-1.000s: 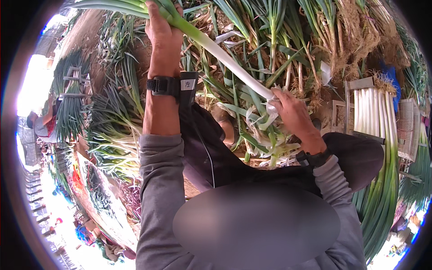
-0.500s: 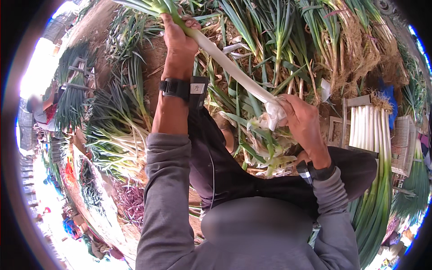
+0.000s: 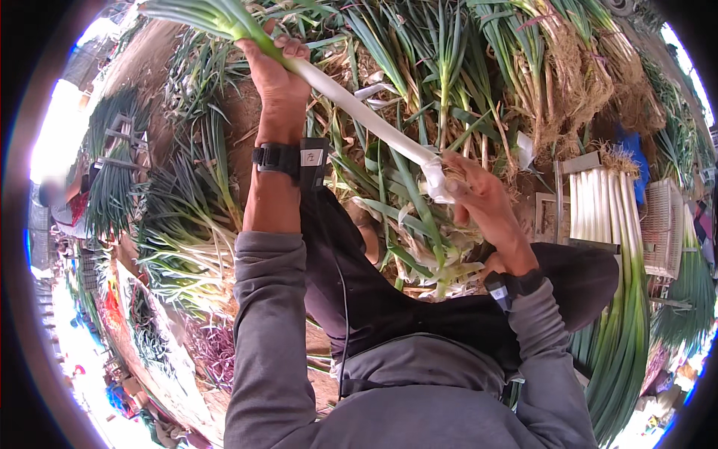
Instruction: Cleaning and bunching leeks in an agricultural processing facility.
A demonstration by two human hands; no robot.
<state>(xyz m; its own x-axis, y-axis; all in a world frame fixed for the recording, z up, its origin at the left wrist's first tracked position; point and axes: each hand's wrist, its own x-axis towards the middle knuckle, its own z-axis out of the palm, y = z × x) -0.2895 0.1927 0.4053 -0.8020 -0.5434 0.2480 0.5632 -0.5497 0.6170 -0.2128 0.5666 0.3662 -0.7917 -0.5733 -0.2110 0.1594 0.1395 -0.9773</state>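
Note:
A long green onion [image 3: 359, 112] slants across the view, its green leaves at the upper left and its white shaft running down to the right. My left hand [image 3: 277, 78] is wrapped round it where the green meets the white. At the root end, the fingers and thumb of my right hand [image 3: 490, 202] are closed on the stalk, beside loose white outer skin [image 3: 435, 179] bunched there. Below that hand, peeled skins and leaf scraps [image 3: 449, 258] lie heaped between my legs.
Unpeeled green onions with roots [image 3: 576, 90] are piled at the far right. A metal rack [image 3: 559, 202] at right holds cleaned white-stalked green onions [image 3: 604, 206], near a pale crate [image 3: 662, 228]. More onions [image 3: 191, 254] lie at left. Another person [image 3: 71, 206] sits at the far left.
The green onion and both hands have shifted slightly left in view. My right fingers have loosened from a tighter fist at the root end and now show more spread.

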